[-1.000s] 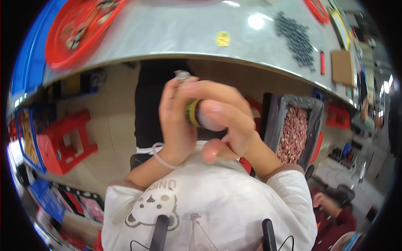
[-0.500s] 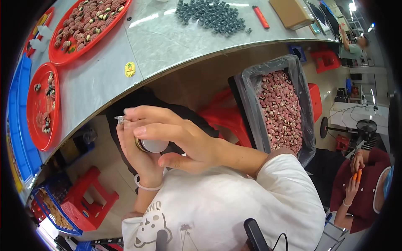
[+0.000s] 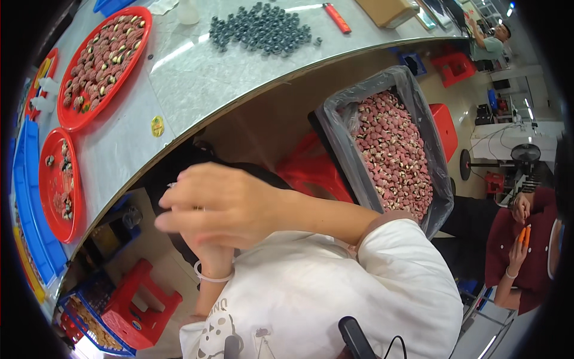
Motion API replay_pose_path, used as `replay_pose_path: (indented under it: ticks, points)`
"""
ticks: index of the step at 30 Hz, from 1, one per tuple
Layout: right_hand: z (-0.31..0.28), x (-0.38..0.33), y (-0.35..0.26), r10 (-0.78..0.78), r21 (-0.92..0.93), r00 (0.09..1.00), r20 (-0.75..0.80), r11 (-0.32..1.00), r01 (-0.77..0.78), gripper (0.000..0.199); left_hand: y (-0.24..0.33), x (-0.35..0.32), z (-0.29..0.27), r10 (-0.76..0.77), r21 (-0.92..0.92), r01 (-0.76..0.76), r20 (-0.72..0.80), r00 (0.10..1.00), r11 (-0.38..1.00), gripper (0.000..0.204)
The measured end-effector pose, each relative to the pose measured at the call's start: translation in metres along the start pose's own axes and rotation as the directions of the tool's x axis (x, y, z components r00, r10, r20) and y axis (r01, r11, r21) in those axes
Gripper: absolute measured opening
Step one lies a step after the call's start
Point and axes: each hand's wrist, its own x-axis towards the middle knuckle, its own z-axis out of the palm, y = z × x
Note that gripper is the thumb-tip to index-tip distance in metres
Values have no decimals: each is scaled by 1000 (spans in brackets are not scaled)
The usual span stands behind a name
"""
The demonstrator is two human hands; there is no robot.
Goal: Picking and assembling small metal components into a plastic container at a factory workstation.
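Note:
My right hand (image 3: 230, 206) reaches across in front of my body and lies over my left hand (image 3: 212, 254), its fingers bent and partly blurred. Beneath it, the left hand is mostly covered; the wrist with a pale bracelet (image 3: 213, 277) and the lower palm show. Both hands look closed together around something small. A thin gold glint (image 3: 200, 208) shows between the right fingers, and a silvery bit (image 3: 171, 185) sticks out beyond the far fingertips. What the hands hold is hidden.
A grey table (image 3: 119, 161) bears red trays (image 3: 73, 127) of pink-and-dark pieces, a heap of dark beads (image 3: 260, 30), a red lighter-like stick (image 3: 338, 19) and a cardboard box (image 3: 388, 12). A lined bin (image 3: 439, 173) of pink pieces stands right. Red stools (image 3: 140, 305) and a co-worker (image 3: 520, 251) are nearby.
My right hand has turned and closed further over my left, covering the round, silver-faced thing that showed between them. The view has shifted a little, so the table sits differently.

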Motion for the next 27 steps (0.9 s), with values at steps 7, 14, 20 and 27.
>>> replay_pose_path:
  ticks: [7,14,20,27]
  points:
    - [22,-10,-4,166,-112,982,-89,978,-175,43,-13,1,-16,30,124,-45,124,992,991,26]
    - [7,-21,-8,194,114,978,-79,976,-184,46,-28,4,-26,-20,-37,23,98,995,999,19]
    - [1,-36,-12,247,226,969,-27,945,-235,51,-5,0,1,84,229,-93,48,995,969,21]
    - [0,-43,-20,308,-60,939,-152,946,-319,57,-4,3,6,212,445,-278,193,958,851,30]
